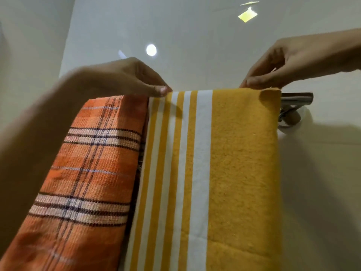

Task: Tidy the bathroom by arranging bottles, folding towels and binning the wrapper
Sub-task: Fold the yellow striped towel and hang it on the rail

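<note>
A yellow towel with white stripes (240,163) hangs folded over a chrome towel rail (297,98) on the wall. Beside it on the left hangs an orange plaid towel (93,173), touching the yellow one. My left hand (125,77) pinches the yellow towel's top left corner at the rail. My right hand (289,61) pinches its top right corner. No bottles or wrapper are in view.
The rail's chrome end bracket (289,118) sticks out at the right of the yellow towel. A glossy pale tiled wall (195,36) stands behind, with a wall corner at the left.
</note>
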A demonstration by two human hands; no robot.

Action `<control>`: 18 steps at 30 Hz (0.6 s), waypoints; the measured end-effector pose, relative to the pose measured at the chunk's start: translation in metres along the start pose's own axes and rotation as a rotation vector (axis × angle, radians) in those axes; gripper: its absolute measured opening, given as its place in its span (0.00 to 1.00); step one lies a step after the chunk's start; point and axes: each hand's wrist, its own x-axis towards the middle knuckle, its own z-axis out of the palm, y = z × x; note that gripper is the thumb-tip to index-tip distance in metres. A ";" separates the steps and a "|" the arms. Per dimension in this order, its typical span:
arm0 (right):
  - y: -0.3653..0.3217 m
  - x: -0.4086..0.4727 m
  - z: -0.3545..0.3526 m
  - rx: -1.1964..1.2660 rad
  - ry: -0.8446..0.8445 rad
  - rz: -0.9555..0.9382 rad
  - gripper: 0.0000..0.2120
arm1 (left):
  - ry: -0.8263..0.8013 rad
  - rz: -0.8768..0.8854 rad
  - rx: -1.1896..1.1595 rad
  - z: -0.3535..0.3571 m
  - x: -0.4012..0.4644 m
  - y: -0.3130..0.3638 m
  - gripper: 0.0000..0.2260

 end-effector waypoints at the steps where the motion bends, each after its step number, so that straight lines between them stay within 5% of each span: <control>1: 0.000 -0.002 0.001 -0.027 0.024 -0.014 0.12 | 0.066 0.016 0.045 0.003 0.000 -0.001 0.16; 5: -0.003 -0.001 0.005 -0.164 0.157 -0.068 0.13 | 0.280 0.025 0.077 0.007 0.016 0.001 0.02; 7: -0.003 0.006 0.003 -0.211 0.177 -0.032 0.14 | 0.336 0.013 0.116 0.009 0.026 0.004 0.04; 12: -0.009 0.023 0.002 -0.282 -0.155 0.224 0.06 | 0.206 -0.154 0.279 0.017 0.041 0.010 0.07; 15: -0.010 0.013 0.004 -0.151 -0.011 0.066 0.08 | 0.247 -0.096 0.068 0.006 0.017 0.011 0.03; 18: -0.013 -0.001 0.008 -0.100 0.044 -0.029 0.14 | 0.240 -0.009 0.035 0.008 -0.005 0.012 0.10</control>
